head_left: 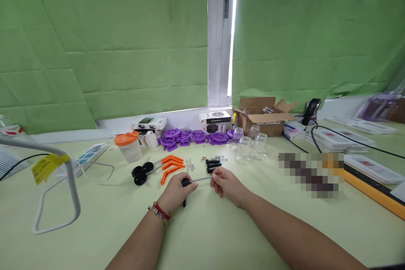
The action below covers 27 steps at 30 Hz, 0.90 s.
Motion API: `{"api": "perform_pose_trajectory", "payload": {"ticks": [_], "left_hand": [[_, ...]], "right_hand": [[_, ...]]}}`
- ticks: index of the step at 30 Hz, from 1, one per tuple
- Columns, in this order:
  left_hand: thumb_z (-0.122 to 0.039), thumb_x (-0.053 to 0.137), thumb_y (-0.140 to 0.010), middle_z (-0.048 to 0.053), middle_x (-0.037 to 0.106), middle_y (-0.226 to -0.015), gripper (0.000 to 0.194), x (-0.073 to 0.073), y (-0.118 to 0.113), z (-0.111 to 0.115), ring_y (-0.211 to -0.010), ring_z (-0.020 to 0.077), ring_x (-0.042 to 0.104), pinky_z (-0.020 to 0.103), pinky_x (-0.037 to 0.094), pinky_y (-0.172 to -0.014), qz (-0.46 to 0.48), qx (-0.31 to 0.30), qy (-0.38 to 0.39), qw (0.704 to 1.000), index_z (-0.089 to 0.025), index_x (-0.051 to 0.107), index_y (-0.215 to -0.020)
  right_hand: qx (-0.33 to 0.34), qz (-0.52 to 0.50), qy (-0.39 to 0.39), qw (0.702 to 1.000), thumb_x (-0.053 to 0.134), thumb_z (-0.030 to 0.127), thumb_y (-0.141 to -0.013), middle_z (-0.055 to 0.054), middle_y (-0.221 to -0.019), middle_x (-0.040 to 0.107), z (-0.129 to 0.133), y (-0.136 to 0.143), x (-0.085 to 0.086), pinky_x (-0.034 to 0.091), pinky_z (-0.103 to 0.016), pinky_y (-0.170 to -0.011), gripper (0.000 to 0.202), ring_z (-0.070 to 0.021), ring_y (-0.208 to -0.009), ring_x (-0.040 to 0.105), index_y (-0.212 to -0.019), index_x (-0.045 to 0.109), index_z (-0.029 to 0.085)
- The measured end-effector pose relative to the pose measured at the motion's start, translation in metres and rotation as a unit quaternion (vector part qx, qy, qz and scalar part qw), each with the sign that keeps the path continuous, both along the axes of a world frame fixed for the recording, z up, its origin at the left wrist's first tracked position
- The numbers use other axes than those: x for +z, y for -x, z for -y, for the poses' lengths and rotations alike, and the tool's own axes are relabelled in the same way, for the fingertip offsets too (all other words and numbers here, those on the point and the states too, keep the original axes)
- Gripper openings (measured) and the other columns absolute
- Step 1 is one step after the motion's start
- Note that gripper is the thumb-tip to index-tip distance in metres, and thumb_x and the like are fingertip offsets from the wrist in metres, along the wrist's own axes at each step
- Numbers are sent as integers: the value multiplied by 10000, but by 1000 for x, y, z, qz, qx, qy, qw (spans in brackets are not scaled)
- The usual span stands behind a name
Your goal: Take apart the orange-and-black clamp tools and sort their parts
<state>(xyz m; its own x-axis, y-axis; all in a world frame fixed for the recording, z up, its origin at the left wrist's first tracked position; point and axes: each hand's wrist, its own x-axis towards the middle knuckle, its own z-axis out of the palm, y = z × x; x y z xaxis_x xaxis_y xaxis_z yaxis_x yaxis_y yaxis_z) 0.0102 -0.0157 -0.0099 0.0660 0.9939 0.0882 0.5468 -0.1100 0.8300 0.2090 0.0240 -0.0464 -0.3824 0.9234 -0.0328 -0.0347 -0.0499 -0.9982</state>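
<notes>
Near the middle of the table, my left hand (176, 192) is closed round the black end of a thin metal rod (201, 179). My right hand (226, 185) pinches the rod's other end, and its fingertips hide that tip. A black handle (184, 202) sticks out below my left hand. Just beyond my hands lie black cylindrical pieces (213, 163), springs (223, 158) and metal pins (190, 164). Orange curved parts (171, 165) rest to the left, beside black round parts with rods (140, 178).
Purple parts (198, 136) are piled at the back, near glass jars (244, 152) and an open cardboard box (267, 123). An orange-lidded cup (129, 147) and a grey metal frame (74, 198) stand left. Cables and white trays (370, 168) occupy the right.
</notes>
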Motion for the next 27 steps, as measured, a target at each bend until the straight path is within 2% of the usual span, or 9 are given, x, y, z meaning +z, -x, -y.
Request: {"api": "perform_pose_trajectory", "payload": {"ticks": [8, 27], "left_hand": [[-403, 617, -688, -21, 489, -658, 244, 1, -1, 1, -603, 123, 425, 235, 346, -553, -2, 0, -1, 1000, -171, 541, -698], [-393, 617, -688, -22, 477, -649, 237, 2, -2, 3, -588, 115, 406, 234, 331, -536, 2, 5, 6, 1000, -168, 545, -704]], "right_hand": [[-6, 20, -3, 1000, 471, 324, -829, 18, -655, 589, -2, 1, -5, 342, -198, -358, 132, -74, -433, 451, -791, 456, 199], [-8, 45, 10, 999, 453, 308, -839, 29, -591, 564, 1, 1, 2, 333, -200, -353, 150, -67, -391, 422, -743, 445, 193]]}}
